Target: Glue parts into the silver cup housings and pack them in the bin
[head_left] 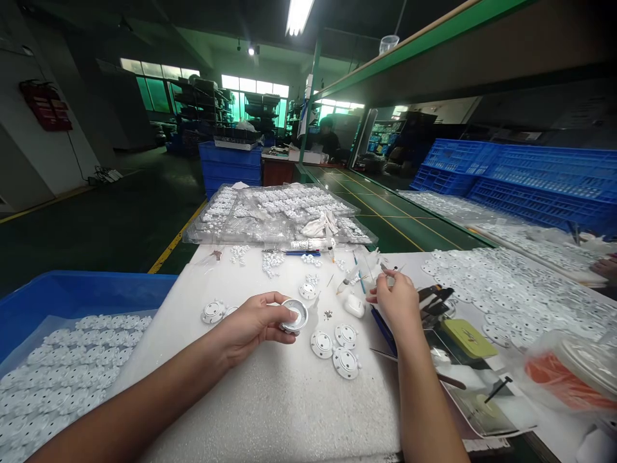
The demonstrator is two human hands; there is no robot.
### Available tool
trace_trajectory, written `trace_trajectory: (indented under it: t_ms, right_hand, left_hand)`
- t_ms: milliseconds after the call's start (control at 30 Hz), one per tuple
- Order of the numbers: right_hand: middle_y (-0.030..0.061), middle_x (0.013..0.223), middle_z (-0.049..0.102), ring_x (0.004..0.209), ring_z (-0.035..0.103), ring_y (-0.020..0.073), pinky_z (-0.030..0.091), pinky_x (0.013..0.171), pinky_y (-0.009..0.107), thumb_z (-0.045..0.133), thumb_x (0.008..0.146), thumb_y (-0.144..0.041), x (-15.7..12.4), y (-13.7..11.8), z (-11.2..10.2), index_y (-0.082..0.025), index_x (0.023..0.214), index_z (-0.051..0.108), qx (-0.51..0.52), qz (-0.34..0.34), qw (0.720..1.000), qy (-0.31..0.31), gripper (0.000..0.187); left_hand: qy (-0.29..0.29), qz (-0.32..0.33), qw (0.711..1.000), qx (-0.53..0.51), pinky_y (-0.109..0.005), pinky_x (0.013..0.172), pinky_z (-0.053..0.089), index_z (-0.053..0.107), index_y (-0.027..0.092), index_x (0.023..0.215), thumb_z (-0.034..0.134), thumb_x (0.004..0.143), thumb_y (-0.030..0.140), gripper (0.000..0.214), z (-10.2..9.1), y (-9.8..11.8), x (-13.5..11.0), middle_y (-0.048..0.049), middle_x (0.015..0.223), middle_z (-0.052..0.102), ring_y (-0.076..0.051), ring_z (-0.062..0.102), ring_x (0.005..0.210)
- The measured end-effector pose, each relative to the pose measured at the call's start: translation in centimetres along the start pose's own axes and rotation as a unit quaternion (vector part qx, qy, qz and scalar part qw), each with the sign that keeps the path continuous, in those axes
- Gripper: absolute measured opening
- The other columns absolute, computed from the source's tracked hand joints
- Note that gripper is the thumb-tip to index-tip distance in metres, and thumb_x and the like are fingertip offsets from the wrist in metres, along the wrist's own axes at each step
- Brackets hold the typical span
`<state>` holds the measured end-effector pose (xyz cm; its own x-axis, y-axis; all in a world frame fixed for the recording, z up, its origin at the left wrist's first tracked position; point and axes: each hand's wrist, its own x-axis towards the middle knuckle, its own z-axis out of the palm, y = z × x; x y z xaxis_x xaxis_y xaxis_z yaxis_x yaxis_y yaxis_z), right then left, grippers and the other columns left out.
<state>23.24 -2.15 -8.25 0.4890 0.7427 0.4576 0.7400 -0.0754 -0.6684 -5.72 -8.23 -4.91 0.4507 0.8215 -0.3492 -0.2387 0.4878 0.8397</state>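
Note:
My left hand (258, 319) grips a round white plastic housing (299, 311) between thumb and fingers, its hollow rimmed side facing up. Over the right part of the white foam work surface (270, 399), my right hand (398, 299) has its fingers pinched together. Whatever lies between those fingertips is too small to make out; a thin tool (391, 267) shows just beyond them. Several white discs (321, 344) lie between the hands, near a small pile of tiny dark parts (328, 315). A rounded white case (355, 306) and a syringe (345, 283) are beside my right hand.
A blue bin (159, 283) of white parts stands left. Clear trays (231, 225) of small parts are stacked ahead. Rows of white parts (482, 289), a yellow-green box (467, 341) and a bagged tub (569, 373) are right. Another person's hand (606, 267) shows at the right edge.

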Motion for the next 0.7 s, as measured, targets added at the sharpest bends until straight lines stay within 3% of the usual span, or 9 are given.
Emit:
trace_trajectory:
  t_ms: [100,167,267,367,500,700]
  right_hand:
    - [0.0213,0.110,0.059,0.070,0.061,0.0219,0.046,0.080,0.043,0.045,0.079,-0.030,-0.4,-0.6,-0.5,-0.005,0.106,0.061,-0.008,-0.026,0.999,0.033,0.040]
    - [0.0205,0.120,0.055,0.089,0.060,0.0255,0.046,0.083,0.042,0.042,0.084,-0.032,-0.7,-1.1,-1.0,-0.006,0.116,0.058,-0.004,-0.072,0.993,0.099,0.044]
    - [0.0171,0.123,0.055,0.098,0.058,0.0256,0.049,0.073,0.037,0.045,0.088,-0.032,-1.6,-2.0,-1.9,-0.009,0.121,0.058,0.023,-0.162,0.960,0.227,0.042]
    - [0.0136,0.115,0.061,0.103,0.058,0.0259,0.050,0.076,0.037,0.053,0.088,-0.030,-2.8,-3.3,-2.5,-0.014,0.116,0.063,0.087,-0.190,0.935,0.287,0.034]
    - [0.0100,0.107,0.064,0.093,0.063,0.0228,0.052,0.083,0.041,0.065,0.082,-0.027,-4.8,-5.7,-2.4,-0.015,0.107,0.066,0.274,-0.142,0.917,0.251,0.028]
    - [0.0042,0.092,0.065,0.079,0.067,0.0190,0.058,0.068,0.036,0.075,0.070,-0.021,-7.6,-8.4,-1.9,-0.016,0.091,0.059,0.449,-0.106,0.875,0.148,0.026]
  left_hand:
    - [-0.003,0.001,1.000,0.000,-0.022,0.064,0.055,0.058,0.011,0.089,0.071,0.072,0.014,0.022,0.0,0.1,-0.1,-0.0093,0.091,0.063,-0.014,0.061,0.076]
    - [0.000,0.001,1.000,0.000,-0.023,0.065,0.056,0.057,0.012,0.087,0.071,0.072,0.014,0.021,0.0,0.1,-0.1,-0.0086,0.090,0.063,-0.014,0.061,0.076]
    - [0.003,0.001,1.000,0.002,-0.023,0.065,0.056,0.057,0.012,0.086,0.072,0.072,0.015,0.021,0.0,0.1,-0.2,-0.0082,0.089,0.063,-0.014,0.061,0.076]
    - [0.002,0.003,1.000,0.003,-0.023,0.064,0.056,0.057,0.012,0.085,0.073,0.070,0.015,0.022,0.0,0.2,-0.2,-0.0085,0.088,0.064,-0.014,0.062,0.076]
    - [-0.002,0.001,1.000,-0.004,-0.024,0.065,0.056,0.058,0.012,0.085,0.075,0.068,0.014,0.025,-0.1,0.1,0.0,-0.0085,0.088,0.064,-0.014,0.062,0.074]
    - [-0.006,-0.010,1.000,-0.015,-0.025,0.064,0.056,0.058,0.011,0.085,0.078,0.065,0.015,0.028,0.0,-0.7,0.3,-0.0077,0.085,0.064,-0.014,0.062,0.070]
